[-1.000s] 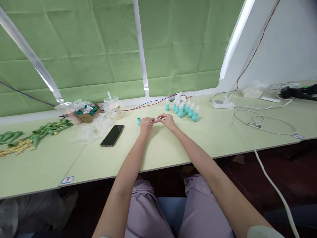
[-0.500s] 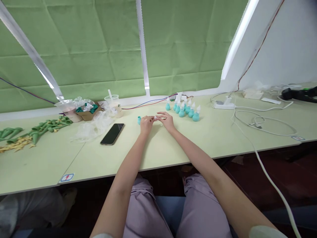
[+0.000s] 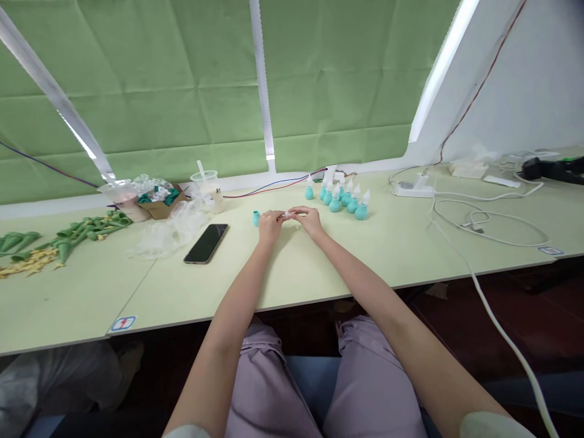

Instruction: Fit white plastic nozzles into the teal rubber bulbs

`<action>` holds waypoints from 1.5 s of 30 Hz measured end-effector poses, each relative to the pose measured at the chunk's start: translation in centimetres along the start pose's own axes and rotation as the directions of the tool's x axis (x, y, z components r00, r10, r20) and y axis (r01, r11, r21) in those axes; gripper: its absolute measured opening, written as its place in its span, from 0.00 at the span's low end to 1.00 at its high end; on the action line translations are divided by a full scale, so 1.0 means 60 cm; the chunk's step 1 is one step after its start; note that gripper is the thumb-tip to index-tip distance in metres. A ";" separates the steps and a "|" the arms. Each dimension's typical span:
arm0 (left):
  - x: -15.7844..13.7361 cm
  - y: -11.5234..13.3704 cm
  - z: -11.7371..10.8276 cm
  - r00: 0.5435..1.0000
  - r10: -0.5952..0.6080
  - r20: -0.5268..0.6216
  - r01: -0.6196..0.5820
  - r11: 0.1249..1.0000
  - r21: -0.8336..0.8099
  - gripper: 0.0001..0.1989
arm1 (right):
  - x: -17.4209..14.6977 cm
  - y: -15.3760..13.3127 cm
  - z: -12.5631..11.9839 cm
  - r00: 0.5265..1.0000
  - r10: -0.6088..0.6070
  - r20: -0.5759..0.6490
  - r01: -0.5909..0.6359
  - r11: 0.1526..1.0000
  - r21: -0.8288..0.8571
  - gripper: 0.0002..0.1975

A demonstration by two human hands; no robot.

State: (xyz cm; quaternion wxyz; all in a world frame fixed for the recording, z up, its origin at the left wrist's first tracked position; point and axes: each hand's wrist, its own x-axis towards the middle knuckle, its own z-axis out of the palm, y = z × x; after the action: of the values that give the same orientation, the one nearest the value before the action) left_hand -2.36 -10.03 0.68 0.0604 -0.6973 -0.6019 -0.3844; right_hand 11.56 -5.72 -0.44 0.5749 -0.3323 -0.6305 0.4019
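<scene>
Between the fingertips of both hands is a small white piece (image 3: 288,214), partly covered by fingers and too small to name surely. My left hand (image 3: 271,224) pinches it from the left, and my right hand (image 3: 308,220) pinches it from the right. Just left of my left hand stands a turquoise vase-shaped piece (image 3: 256,218) with an open top. Behind and right of my right hand, several turquoise round-bottomed pieces with white flame-shaped tips (image 3: 361,210) stand upright in a group. One like them (image 3: 309,190) stands slightly apart at the group's left.
A phone (image 3: 206,244) lies left of my hands, beside crumpled clear plastic (image 3: 170,234). Drink cups (image 3: 210,193) and a small carton (image 3: 163,208) stand behind. Green cone-shaped pieces (image 3: 64,248) and yellow bits lie far left. A power strip (image 3: 414,190) and white cables (image 3: 497,242) are at right.
My right hand's fingers have closed in from a more spread pose onto the white piece. The view has shifted slightly; the things on the table stay in place.
</scene>
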 end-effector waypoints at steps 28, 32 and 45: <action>-0.001 0.014 -0.010 0.999 0.014 0.049 -0.017 0.999 0.050 0.09 | 0.004 -0.002 -0.009 1.000 -0.015 0.001 0.015 1.000 0.016 0.10; -0.001 0.017 -0.015 0.997 0.015 0.081 -0.019 0.999 0.050 0.09 | 0.005 -0.002 -0.011 1.000 0.001 0.010 -0.002 1.000 0.021 0.11; -0.001 0.019 -0.013 0.993 0.039 0.109 -0.045 0.997 0.059 0.10 | 0.002 -0.012 -0.018 0.999 0.043 0.030 -0.042 0.998 -0.037 0.11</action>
State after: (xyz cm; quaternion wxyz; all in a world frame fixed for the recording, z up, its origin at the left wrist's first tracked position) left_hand -1.72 -10.82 1.61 0.0573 -0.7273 -0.6011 -0.3262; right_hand 12.64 -5.80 0.25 0.5504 -0.3498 -0.6391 0.4077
